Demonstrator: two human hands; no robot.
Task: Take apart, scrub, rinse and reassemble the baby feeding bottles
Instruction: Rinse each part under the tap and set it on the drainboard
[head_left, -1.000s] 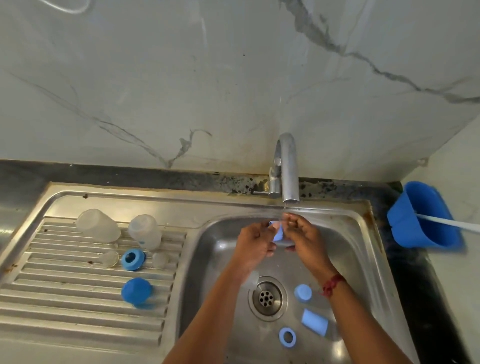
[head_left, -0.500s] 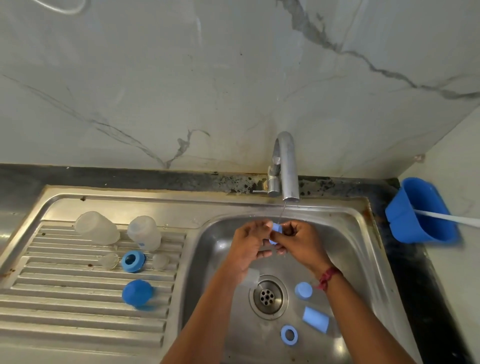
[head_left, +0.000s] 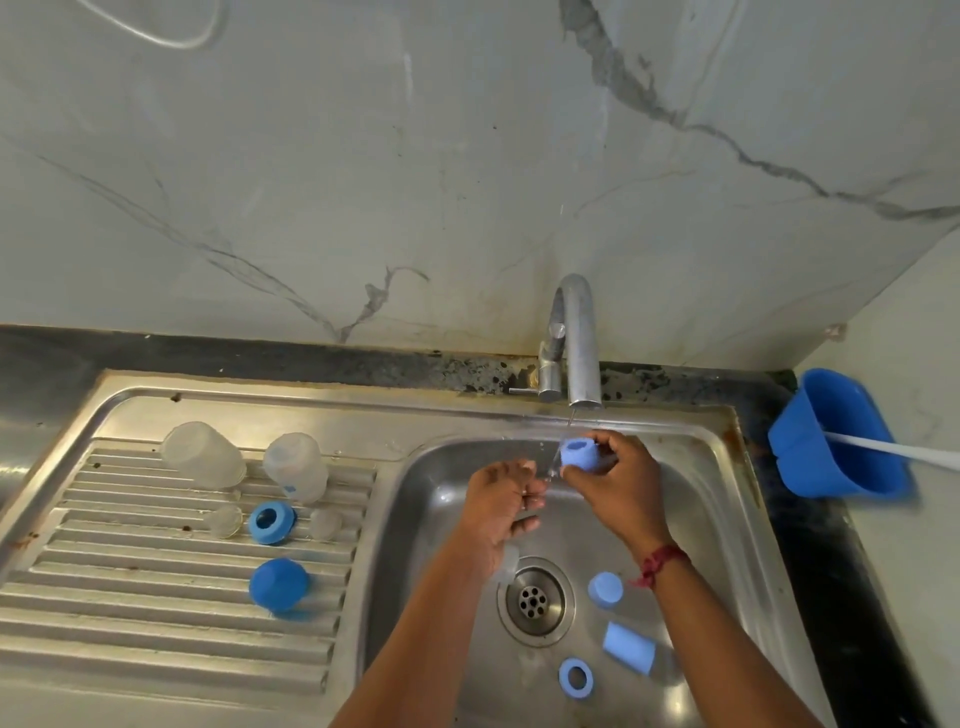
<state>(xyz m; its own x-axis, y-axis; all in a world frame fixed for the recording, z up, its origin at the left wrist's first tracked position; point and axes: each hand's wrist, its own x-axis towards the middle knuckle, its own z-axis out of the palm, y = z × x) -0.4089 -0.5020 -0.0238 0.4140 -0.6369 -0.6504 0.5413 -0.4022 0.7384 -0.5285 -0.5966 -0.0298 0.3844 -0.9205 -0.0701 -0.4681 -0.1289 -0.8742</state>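
Note:
Under the thin stream from the tap (head_left: 577, 338), my right hand (head_left: 618, 483) grips a light blue bottle cap (head_left: 575, 451) with its open end facing me. My left hand (head_left: 501, 501) hangs just left of it over the sink basin (head_left: 410, 525), fingers loosely curled with nothing visible in them. In the basin lie a blue cap (head_left: 605, 590), a blue sleeve (head_left: 628, 648) and a blue ring (head_left: 575, 677). Two clear bottles (head_left: 202, 457) (head_left: 296, 467), two clear nipples (head_left: 226, 519) (head_left: 324, 522), a blue ring (head_left: 270, 522) and a blue cap (head_left: 278, 584) lie on the drainboard (head_left: 130, 623).
The drain (head_left: 535, 600) sits mid-basin, with something translucent (head_left: 511, 564) beside it under my left wrist. A blue tub (head_left: 841, 436) with a white handle (head_left: 904, 452) in it stands on the dark counter at the right. A marble wall rises behind the sink.
My hands have come apart. The right hand has lifted the blue cap up under the tap, and the left hand has let go and dropped slightly lower.

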